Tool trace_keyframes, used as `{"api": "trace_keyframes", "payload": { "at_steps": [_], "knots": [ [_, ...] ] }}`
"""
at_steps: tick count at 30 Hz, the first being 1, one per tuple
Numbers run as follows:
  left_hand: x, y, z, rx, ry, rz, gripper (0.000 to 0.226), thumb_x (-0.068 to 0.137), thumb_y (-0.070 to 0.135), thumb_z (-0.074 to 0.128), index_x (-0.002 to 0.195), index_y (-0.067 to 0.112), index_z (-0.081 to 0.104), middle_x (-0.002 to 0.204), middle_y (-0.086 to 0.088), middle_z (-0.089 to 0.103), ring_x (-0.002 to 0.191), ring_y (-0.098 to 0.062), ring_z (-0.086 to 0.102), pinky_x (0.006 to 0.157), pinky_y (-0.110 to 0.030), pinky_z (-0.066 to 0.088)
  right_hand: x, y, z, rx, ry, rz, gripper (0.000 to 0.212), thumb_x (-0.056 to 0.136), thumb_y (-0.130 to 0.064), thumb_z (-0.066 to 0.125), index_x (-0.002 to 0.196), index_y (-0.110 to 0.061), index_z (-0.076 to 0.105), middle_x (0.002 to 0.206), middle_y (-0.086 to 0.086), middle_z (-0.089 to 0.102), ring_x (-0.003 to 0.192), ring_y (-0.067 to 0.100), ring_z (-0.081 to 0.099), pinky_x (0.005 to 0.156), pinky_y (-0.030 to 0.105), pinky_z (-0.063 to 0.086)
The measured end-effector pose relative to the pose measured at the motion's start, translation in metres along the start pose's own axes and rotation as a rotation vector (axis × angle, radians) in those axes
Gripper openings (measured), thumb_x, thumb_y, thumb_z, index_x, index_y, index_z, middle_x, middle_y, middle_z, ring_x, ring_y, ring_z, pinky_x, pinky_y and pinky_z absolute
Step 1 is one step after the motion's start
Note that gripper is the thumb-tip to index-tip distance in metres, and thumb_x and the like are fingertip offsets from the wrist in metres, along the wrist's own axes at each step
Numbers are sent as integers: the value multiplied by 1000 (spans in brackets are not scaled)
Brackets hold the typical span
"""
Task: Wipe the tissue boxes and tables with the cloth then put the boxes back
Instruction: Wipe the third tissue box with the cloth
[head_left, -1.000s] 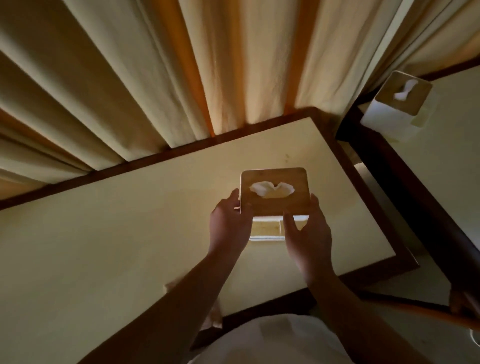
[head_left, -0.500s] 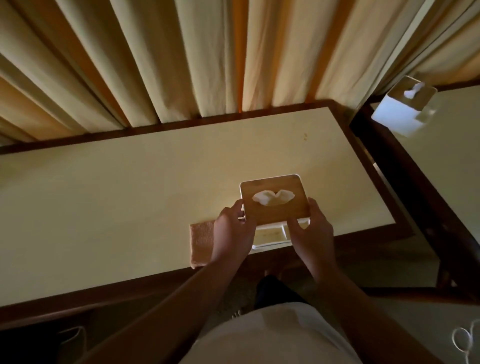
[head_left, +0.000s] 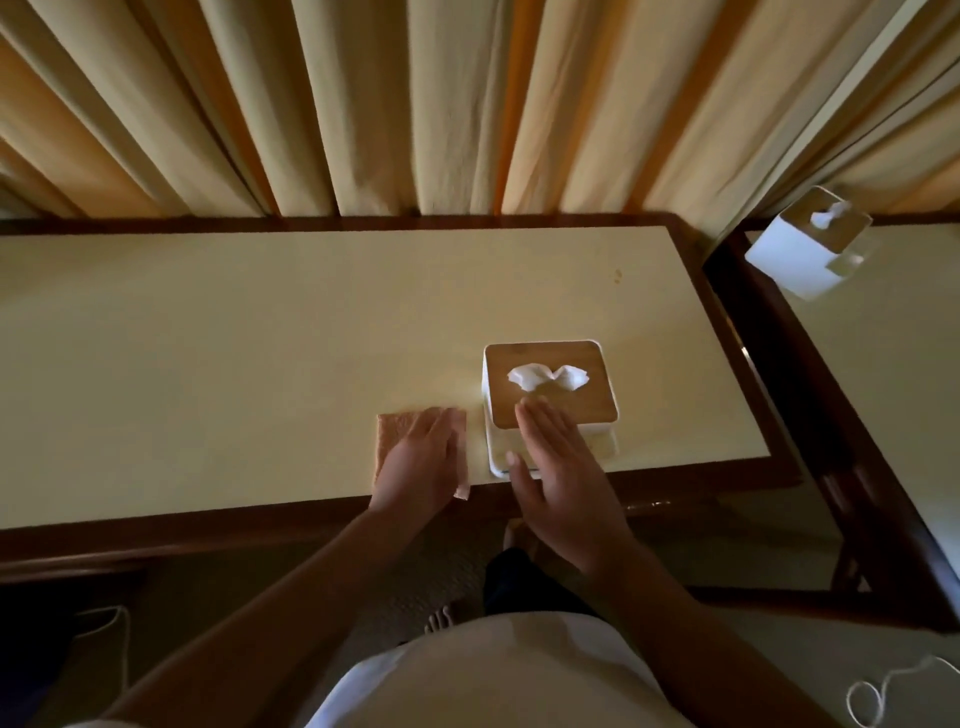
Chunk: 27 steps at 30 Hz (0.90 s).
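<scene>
The tissue box (head_left: 550, 387), white with a wooden lid and a tuft of tissue poking from its slot, stands on the cream-topped table (head_left: 260, 338) close to the near edge and toward the right-hand end. The person's right hand (head_left: 558, 480) is spread flat with the fingers apart, the fingertips over the near edge of the lid and gripping nothing; whether it actually touches the box I cannot tell. Just left of the box, at the table's near edge, lies the folded peach-coloured cloth (head_left: 395, 431), and the left hand (head_left: 421, 457) rests palm down on top of it, fingers laid loosely over the fabric rather than closed round it. Pleated beige curtains (head_left: 467, 104) hang along the far edge of the table. A second tissue box (head_left: 805, 244) sits at the far left corner of the neighbouring table (head_left: 893, 389) to the right, well apart from the first.
</scene>
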<state>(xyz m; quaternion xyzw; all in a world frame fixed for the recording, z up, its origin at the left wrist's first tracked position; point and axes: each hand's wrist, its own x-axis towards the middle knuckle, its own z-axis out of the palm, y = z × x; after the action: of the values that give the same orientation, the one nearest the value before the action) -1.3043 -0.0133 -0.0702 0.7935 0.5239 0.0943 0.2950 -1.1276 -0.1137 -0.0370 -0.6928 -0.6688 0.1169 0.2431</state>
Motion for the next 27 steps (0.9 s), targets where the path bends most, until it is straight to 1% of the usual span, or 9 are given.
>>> {"api": "trace_keyframes", "payload": {
  "at_steps": [2,5,14,19,20,22,24,25,27],
  "knots": [
    [0,-19,12,153,-179,60,61,110,26,46,166,15,23,172,-7,23,158,-29,24,127,-40,24,2,3,7,-83,-68,-8,63,110,-38,40,164,-11,22,172,6,17,160,12,1,131,42,12],
    [-6,-31,26,322,-321,127,76,112,35,38,168,16,-10,175,-11,-13,161,-33,-14,132,-49,-1,4,5,11,-188,-141,-36,66,110,-44,31,165,-13,11,174,6,4,160,14,-10,131,46,6],
    [-16,-30,16,346,-358,143,91,108,31,52,164,3,-15,175,-14,-14,161,-33,-16,129,-45,-6,3,13,24,-227,-20,-59,63,106,-33,46,161,-6,31,171,11,22,161,18,8,129,49,15],
    [-21,-41,23,291,-230,120,80,104,11,53,168,12,6,177,-6,8,163,-25,0,129,-34,-4,2,11,28,-278,-27,-58,66,105,-32,47,160,-2,29,170,14,21,161,23,9,129,51,15],
    [-23,-41,23,251,-182,103,76,102,8,53,168,15,16,176,-5,16,163,-24,9,130,-33,3,3,11,27,-277,-36,-54,66,105,-33,46,161,-2,28,170,14,21,161,23,8,130,50,14],
    [-26,-38,25,115,-37,16,53,103,9,50,154,25,48,164,-3,44,149,-27,45,121,-42,38,3,13,26,-258,-52,-59,66,105,-34,43,161,-2,28,171,13,21,161,22,7,130,49,13],
    [-20,-30,21,-138,97,-120,23,105,16,50,116,28,66,127,5,72,111,-18,69,89,-44,60,4,15,23,-232,-64,-63,65,104,-33,41,161,-3,28,171,12,20,161,20,5,130,48,11],
    [-13,-24,19,-360,131,-198,19,105,16,50,105,26,66,113,11,75,103,-11,70,85,-41,61,5,14,21,-214,-73,-57,65,104,-31,41,161,-4,28,171,11,19,161,18,3,131,47,8],
    [5,-7,10,-822,120,-347,22,109,18,48,106,21,70,110,13,76,104,-5,70,94,-38,60,6,10,17,-182,-112,-32,67,102,-28,41,163,-6,24,172,9,15,161,16,-1,131,44,3]
  ]
}}
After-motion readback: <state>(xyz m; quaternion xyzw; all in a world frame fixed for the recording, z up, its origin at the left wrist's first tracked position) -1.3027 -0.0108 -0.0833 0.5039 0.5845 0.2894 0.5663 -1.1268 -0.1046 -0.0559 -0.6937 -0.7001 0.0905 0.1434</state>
